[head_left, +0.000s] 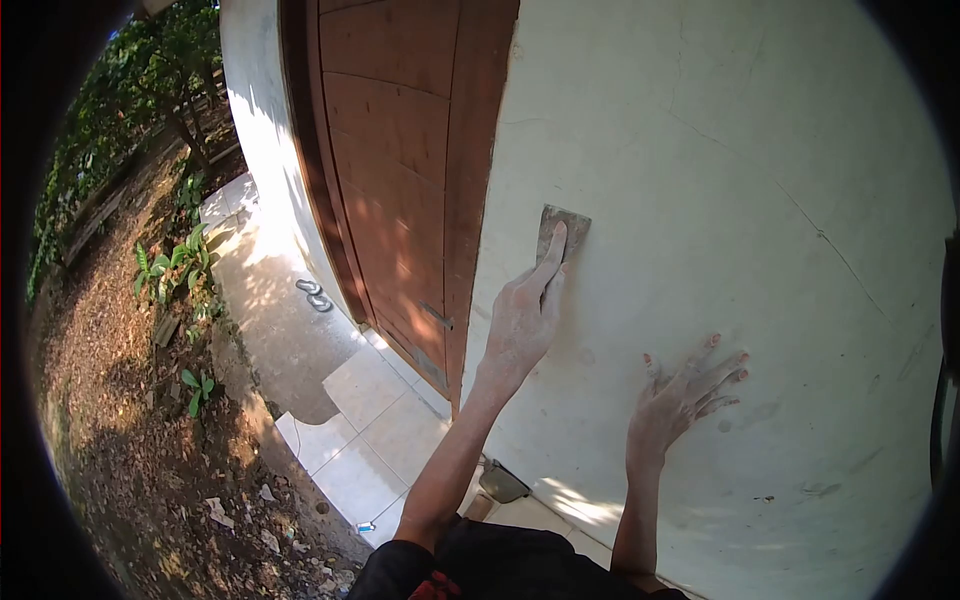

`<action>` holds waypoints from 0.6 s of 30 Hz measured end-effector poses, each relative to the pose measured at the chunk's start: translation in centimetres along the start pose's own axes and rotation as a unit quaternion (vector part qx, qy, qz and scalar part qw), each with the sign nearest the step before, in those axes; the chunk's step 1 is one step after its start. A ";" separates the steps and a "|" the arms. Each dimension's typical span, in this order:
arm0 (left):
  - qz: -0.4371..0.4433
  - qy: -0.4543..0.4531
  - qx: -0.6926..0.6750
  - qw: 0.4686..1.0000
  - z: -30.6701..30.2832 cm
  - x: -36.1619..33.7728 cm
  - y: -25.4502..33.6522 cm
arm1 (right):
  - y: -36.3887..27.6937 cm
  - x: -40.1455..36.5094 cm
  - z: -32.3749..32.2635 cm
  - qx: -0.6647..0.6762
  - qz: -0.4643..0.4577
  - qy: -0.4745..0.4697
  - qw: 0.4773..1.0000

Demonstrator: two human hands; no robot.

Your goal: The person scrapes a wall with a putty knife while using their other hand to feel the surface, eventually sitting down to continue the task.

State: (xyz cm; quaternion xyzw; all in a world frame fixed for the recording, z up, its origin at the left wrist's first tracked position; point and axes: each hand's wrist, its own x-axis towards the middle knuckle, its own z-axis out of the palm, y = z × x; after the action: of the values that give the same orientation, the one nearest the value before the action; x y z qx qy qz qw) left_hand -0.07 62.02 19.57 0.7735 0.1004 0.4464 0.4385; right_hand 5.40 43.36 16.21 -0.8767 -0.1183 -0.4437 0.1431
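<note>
My left hand (524, 315) is closed around a putty knife with a wide, dirty grey blade (563, 222). One finger lies stretched along the blade, which rests against the pale wall (620, 130) just right of the door frame; the handle is hidden in my grip. Lower and to the right, my right hand (683, 398) is open, its fingers spread against or very near the wall. White dust coats both hands. A thin crack (800, 210) runs diagonally across the plaster at the right.
A brown wooden door (385, 150) stands left of the wall. Sandals (315, 295) lie on the concrete path. Pale tiles (390, 425) and a grey scoop-like object (503, 482) are below. Leaf-covered ground (120, 400) and plants (175, 265) are at the left.
</note>
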 end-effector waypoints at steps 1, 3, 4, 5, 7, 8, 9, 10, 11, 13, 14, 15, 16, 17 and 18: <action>0.006 -0.011 0.028 1.000 -0.4 0.5 0.0 | -0.3 0.1 -0.1 0.006 0.014 -0.007 1.000; 0.013 -0.011 0.018 1.000 0.7 -1.1 -2.8 | -0.7 0.2 -0.3 0.008 0.028 -0.009 1.000; 0.014 -0.009 0.008 1.000 1.1 -2.1 -4.1 | -0.9 0.2 -0.4 0.010 0.036 -0.016 0.999; 0.020 -0.012 0.009 1.000 1.1 -2.4 -4.7 | -1.0 0.2 -0.5 0.011 0.042 -0.012 0.999; 0.015 -0.031 0.018 0.999 0.6 -2.2 -5.0 | -1.3 0.3 -0.6 0.016 0.051 -0.019 0.998; 0.019 -0.035 0.019 0.999 0.4 -1.5 -5.3 | -1.7 0.4 -0.7 0.015 0.057 -0.019 0.998; 0.023 -0.029 0.017 0.999 -0.3 -0.1 -4.4 | -1.9 0.5 -1.0 0.016 0.061 -0.023 0.998; 0.027 -0.023 0.016 0.999 -0.9 1.1 -3.4 | -2.1 0.4 -1.2 0.017 0.065 -0.028 0.997; 0.028 -0.028 0.016 0.999 -1.6 2.3 -2.4 | -2.2 0.4 -1.2 0.016 0.070 -0.029 0.997; 0.028 -0.014 0.019 0.999 -2.9 4.0 -1.0 | -2.2 0.4 -1.1 0.030 0.082 -0.030 0.996; 0.035 -0.015 0.024 0.999 -3.2 4.0 -1.2 | -2.2 0.4 -1.0 0.030 0.087 -0.030 0.995; 0.037 -0.019 0.025 0.999 -3.0 3.6 -2.3 | -2.2 0.4 -0.9 0.034 0.090 -0.028 0.995; 0.027 -0.033 0.035 0.998 -2.5 2.7 -4.3 | -2.3 0.4 -0.8 0.040 0.093 -0.026 0.995; 0.018 -0.047 0.046 0.998 -2.3 1.9 -5.8 | -2.5 0.3 -0.9 0.042 0.097 -0.026 0.994; 0.022 -0.049 0.048 0.997 -2.4 1.4 -6.3 | -2.6 0.3 -1.0 0.041 0.101 -0.028 0.994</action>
State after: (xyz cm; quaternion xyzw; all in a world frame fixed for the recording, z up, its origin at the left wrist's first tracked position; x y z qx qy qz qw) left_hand 0.32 67.94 16.08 0.8166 0.0829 0.4125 0.3952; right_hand 3.94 45.48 17.40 -0.8895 -0.0515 -0.3972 0.2200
